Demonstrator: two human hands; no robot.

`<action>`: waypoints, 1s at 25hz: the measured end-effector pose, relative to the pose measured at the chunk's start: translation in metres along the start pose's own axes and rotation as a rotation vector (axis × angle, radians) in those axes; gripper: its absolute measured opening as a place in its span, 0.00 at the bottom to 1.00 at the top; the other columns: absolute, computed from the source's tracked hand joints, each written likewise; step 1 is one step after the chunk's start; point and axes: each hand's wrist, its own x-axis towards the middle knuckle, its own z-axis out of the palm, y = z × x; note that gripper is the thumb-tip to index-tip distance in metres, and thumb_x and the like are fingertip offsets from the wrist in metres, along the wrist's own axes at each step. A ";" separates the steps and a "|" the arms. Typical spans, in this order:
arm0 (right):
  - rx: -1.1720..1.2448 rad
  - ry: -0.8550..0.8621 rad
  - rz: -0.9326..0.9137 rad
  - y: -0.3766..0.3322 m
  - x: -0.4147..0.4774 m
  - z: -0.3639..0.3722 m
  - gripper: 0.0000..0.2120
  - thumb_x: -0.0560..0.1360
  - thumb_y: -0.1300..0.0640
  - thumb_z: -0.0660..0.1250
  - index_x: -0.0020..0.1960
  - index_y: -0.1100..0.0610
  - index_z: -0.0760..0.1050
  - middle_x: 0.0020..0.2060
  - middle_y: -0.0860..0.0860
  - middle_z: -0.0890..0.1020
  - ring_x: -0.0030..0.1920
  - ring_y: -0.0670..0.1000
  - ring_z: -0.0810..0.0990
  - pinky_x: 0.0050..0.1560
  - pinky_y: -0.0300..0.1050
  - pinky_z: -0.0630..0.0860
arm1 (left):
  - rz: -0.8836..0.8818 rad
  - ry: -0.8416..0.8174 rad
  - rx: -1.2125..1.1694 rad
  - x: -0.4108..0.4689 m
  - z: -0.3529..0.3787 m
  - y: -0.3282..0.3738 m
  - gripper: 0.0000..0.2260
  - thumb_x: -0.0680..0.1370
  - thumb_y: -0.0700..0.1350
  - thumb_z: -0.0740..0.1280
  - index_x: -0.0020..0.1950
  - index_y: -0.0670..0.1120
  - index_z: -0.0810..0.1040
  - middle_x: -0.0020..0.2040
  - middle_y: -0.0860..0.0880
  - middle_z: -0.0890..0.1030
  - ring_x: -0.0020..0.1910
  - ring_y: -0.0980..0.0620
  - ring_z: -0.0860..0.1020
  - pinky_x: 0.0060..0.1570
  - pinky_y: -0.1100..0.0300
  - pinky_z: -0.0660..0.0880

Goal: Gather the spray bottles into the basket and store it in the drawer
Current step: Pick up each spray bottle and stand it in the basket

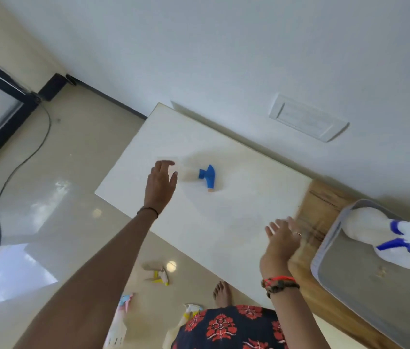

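One clear spray bottle [206, 176] with a blue trigger head lies on its side on the white tabletop [236, 222]. The left hand [161, 187] is at the bottle's base end, fingers loosely extended and gripping nothing; contact cannot be confirmed. The right hand [283, 238], motion-blurred, is above the white tabletop's right edge, fingers spread, empty. The grey basket [324, 248] sits on the adjoining wooden tabletop [324, 197] and holds two white spray bottles [365, 225].
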 end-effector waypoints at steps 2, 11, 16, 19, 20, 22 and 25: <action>-0.072 -0.172 0.128 0.019 -0.015 0.040 0.10 0.78 0.66 0.56 0.57 0.64 0.72 0.37 0.54 0.75 0.36 0.50 0.75 0.40 0.39 0.75 | 0.098 -0.097 0.160 0.025 -0.011 -0.016 0.20 0.76 0.44 0.67 0.67 0.42 0.70 0.66 0.44 0.72 0.63 0.43 0.73 0.65 0.52 0.69; -0.351 -0.635 0.533 0.080 -0.032 0.167 0.19 0.78 0.69 0.54 0.68 0.68 0.65 0.33 0.53 0.66 0.33 0.47 0.65 0.73 0.53 0.63 | 0.201 -0.491 0.616 0.077 0.003 -0.029 0.50 0.64 0.55 0.78 0.77 0.44 0.54 0.75 0.43 0.63 0.75 0.45 0.61 0.74 0.55 0.58; -0.380 -0.643 0.544 0.092 -0.035 0.177 0.21 0.78 0.69 0.50 0.71 0.67 0.63 0.33 0.53 0.65 0.33 0.48 0.64 0.73 0.51 0.61 | 0.169 -0.403 0.516 0.058 0.015 -0.033 0.42 0.65 0.46 0.77 0.73 0.41 0.59 0.67 0.41 0.69 0.66 0.42 0.68 0.65 0.54 0.67; -0.385 -0.682 0.509 0.087 -0.040 0.165 0.21 0.78 0.70 0.51 0.71 0.66 0.64 0.38 0.57 0.71 0.39 0.52 0.70 0.73 0.49 0.64 | 0.099 -0.410 0.263 0.039 0.013 -0.030 0.44 0.64 0.47 0.78 0.74 0.41 0.59 0.68 0.40 0.68 0.67 0.40 0.67 0.65 0.52 0.67; -0.392 -0.706 0.496 0.083 -0.041 0.160 0.21 0.78 0.70 0.51 0.71 0.66 0.65 0.43 0.62 0.74 0.45 0.57 0.75 0.72 0.47 0.66 | 0.079 -0.403 0.179 0.032 0.012 -0.028 0.45 0.64 0.48 0.78 0.74 0.41 0.59 0.68 0.40 0.68 0.67 0.40 0.66 0.65 0.51 0.67; -0.401 -0.733 0.470 0.074 -0.043 0.148 0.21 0.78 0.69 0.53 0.70 0.64 0.66 0.52 0.64 0.75 0.58 0.64 0.75 0.66 0.44 0.71 | 0.047 -0.381 0.051 0.017 0.011 -0.019 0.46 0.62 0.51 0.79 0.73 0.41 0.59 0.67 0.41 0.68 0.67 0.41 0.66 0.64 0.51 0.67; -0.346 -0.744 0.440 0.059 -0.039 0.127 0.20 0.78 0.68 0.53 0.69 0.63 0.68 0.57 0.62 0.77 0.58 0.58 0.76 0.65 0.47 0.72 | 0.021 -0.338 -0.069 -0.005 0.012 -0.004 0.46 0.61 0.52 0.79 0.72 0.41 0.60 0.66 0.43 0.68 0.66 0.44 0.67 0.62 0.56 0.65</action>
